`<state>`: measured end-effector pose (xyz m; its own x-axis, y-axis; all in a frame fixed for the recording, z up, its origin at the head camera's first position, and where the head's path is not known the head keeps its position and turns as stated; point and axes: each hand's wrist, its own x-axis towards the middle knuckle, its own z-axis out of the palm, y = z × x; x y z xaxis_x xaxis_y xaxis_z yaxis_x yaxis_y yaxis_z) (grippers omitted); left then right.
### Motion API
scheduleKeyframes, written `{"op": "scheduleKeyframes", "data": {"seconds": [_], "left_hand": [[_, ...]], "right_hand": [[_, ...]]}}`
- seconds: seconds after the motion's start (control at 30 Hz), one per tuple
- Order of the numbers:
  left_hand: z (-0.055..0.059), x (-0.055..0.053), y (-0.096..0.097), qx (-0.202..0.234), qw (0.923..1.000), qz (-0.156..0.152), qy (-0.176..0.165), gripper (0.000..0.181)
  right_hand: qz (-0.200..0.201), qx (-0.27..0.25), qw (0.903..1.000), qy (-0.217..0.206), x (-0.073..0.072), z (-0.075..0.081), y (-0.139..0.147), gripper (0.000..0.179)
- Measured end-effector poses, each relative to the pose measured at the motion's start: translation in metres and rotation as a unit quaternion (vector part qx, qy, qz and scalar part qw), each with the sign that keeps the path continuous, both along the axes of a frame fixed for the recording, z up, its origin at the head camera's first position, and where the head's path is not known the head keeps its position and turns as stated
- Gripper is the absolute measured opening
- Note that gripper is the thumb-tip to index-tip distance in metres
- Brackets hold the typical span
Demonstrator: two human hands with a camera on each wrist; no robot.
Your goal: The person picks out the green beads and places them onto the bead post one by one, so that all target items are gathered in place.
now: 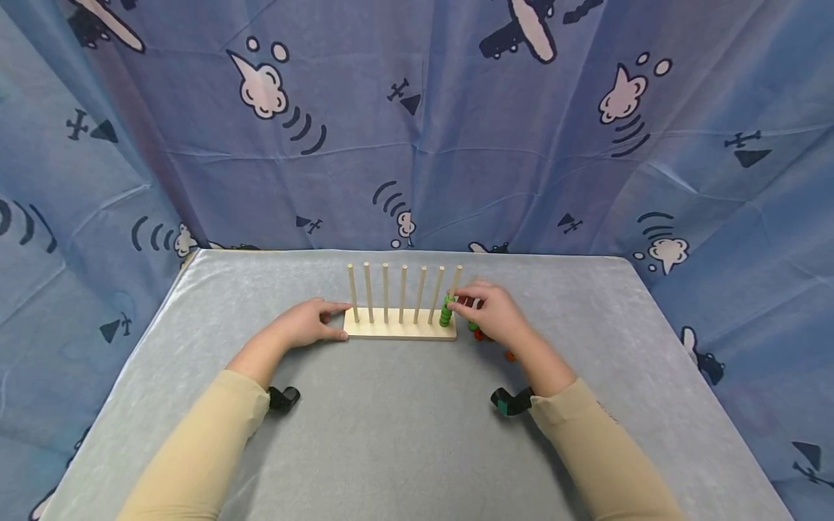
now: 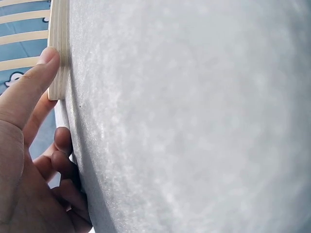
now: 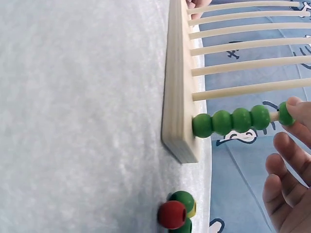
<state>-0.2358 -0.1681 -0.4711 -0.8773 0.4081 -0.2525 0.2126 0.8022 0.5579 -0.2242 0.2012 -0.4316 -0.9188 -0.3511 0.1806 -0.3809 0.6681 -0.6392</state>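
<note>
A pale wooden base (image 1: 399,331) with a row of upright pegs (image 1: 403,293) stands on the grey cloth. My left hand (image 1: 306,323) holds its left end, the thumb (image 2: 47,57) on the front edge and a finger behind. At the right end, my right hand (image 1: 494,312) pinches a green bead (image 3: 285,114) between thumb and finger. That bead is round the upper part of the rightmost peg, with a short gap beneath it. Several green beads (image 3: 232,121) are stacked lower on the same peg, down to the base. The other pegs are bare.
Loose beads lie right of the base, partly hidden by my right hand in the head view: a red bead (image 3: 172,214), a green bead (image 3: 182,198), an orange bead (image 1: 511,356) nearer me. A patterned blue curtain (image 1: 352,145) hangs behind the table (image 1: 391,434).
</note>
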Motion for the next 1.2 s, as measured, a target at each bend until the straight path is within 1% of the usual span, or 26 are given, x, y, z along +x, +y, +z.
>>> {"op": "scheduleKeyframes", "data": {"seconds": [0.13, 0.4, 0.6, 0.77, 0.97, 1.2], "left_hand": [[0.001, 0.001, 0.0, 0.0, 1.0, 0.0, 0.0, 0.069], [-0.001, 0.0, 0.0, 0.002, 1.0, -0.001, 0.001, 0.069], [0.001, 0.001, 0.0, -0.001, 1.0, 0.001, -0.003, 0.069], [0.001, 0.0, 0.001, -0.004, 1.0, 0.003, -0.004, 0.069], [0.001, 0.0, 0.001, -0.004, 1.0, 0.002, -0.003, 0.069], [0.001, 0.0, 0.0, 0.001, 1.0, 0.002, -0.006, 0.069]], "right_hand": [[0.003, 0.016, 0.9999, -0.003, -0.001, -0.003, 0.0, 0.026], [0.003, 0.018, 0.9997, -0.018, -0.001, -0.004, 0.001, 0.028], [0.001, 0.016, 0.9994, -0.03, 0.0, -0.002, 0.004, 0.032], [-0.005, 0.014, 0.999, -0.042, 0.0, 0.003, 0.009, 0.03], [-0.005, 0.014, 0.9992, -0.038, -0.001, 0.006, 0.021, 0.031], [-0.017, 0.031, 0.9987, -0.037, -0.001, 0.005, 0.044, 0.031]]}}
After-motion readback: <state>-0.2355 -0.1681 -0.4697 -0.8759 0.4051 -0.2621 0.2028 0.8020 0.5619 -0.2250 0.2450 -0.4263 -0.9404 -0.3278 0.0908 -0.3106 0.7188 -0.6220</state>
